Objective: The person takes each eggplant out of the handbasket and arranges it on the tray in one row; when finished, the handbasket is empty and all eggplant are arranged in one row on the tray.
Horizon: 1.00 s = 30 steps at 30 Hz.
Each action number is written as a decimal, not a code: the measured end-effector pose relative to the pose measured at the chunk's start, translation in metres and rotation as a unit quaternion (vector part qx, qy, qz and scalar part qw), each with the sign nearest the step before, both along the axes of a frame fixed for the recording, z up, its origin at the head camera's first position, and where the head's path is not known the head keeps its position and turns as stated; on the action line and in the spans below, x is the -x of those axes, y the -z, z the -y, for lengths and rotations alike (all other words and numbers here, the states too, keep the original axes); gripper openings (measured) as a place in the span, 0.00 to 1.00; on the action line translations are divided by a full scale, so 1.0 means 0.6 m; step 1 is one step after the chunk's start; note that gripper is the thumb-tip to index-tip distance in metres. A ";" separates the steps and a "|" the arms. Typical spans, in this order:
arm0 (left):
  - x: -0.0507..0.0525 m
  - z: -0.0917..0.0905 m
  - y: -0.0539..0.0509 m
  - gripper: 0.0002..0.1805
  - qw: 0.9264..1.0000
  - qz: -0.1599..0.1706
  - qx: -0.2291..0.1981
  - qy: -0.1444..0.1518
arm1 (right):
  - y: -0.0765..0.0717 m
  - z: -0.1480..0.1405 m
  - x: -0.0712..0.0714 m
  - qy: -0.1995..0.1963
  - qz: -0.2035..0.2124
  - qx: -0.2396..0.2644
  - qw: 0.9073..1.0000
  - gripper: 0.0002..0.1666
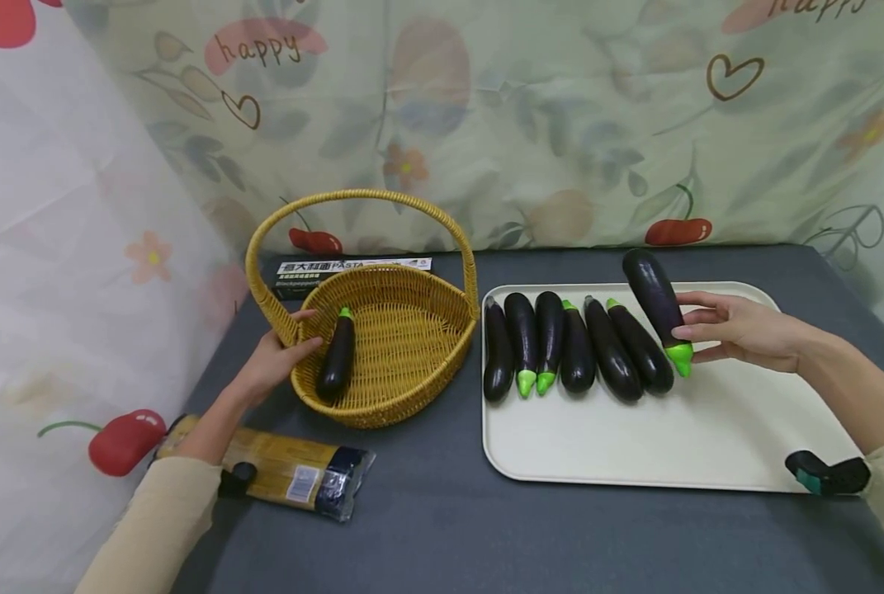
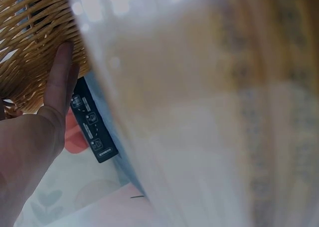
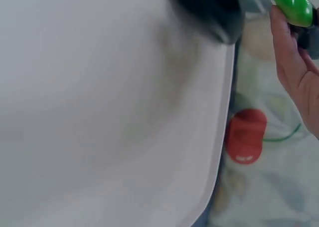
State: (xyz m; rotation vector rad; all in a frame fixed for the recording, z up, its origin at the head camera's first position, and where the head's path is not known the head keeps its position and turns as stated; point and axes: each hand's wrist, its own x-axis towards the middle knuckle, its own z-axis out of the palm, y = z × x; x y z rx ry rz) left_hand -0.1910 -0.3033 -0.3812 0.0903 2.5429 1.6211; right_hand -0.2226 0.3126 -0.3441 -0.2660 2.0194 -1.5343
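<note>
My right hand (image 1: 746, 330) pinches an eggplant (image 1: 653, 293) near its green stem end, holding it up over the white tray (image 1: 716, 445). The green end (image 3: 294, 5) and part of the hand show at the upper right in the right wrist view. Several more eggplants (image 1: 575, 346) lie side by side along the tray's left part. At the left, my left hand (image 1: 272, 363) grips the rim of the wicker basket (image 1: 404, 346) by its handle base. The left wrist view shows fingers lying along the weave. One eggplant (image 1: 338, 359) lies inside the basket, green end away from me.
A dark pasta box (image 1: 300, 280) sits behind the basket. Below the left forearm lies a clear pack of spaghetti (image 1: 286, 470), large and blurred in the left wrist view. Printed cloth (image 1: 486, 124) hangs at the table's back and left.
</note>
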 end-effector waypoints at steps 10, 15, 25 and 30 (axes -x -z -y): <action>0.001 0.001 0.002 0.34 1.000 -0.007 0.006 0.000 | 0.035 -0.046 0.017 0.013 0.034 -0.041 0.998 0.44; 0.002 0.002 0.004 0.34 1.000 -0.012 0.007 0.002 | 0.050 -0.046 0.018 0.013 0.025 -0.078 0.997 0.45; 0.000 -0.001 0.001 0.34 1.000 -0.008 0.002 0.001 | 0.062 -0.035 0.019 -0.013 0.022 -0.123 0.992 0.46; -0.001 -0.003 0.001 0.34 1.000 -0.007 0.001 0.003 | 0.060 -0.027 0.019 -0.014 0.017 -0.144 0.989 0.46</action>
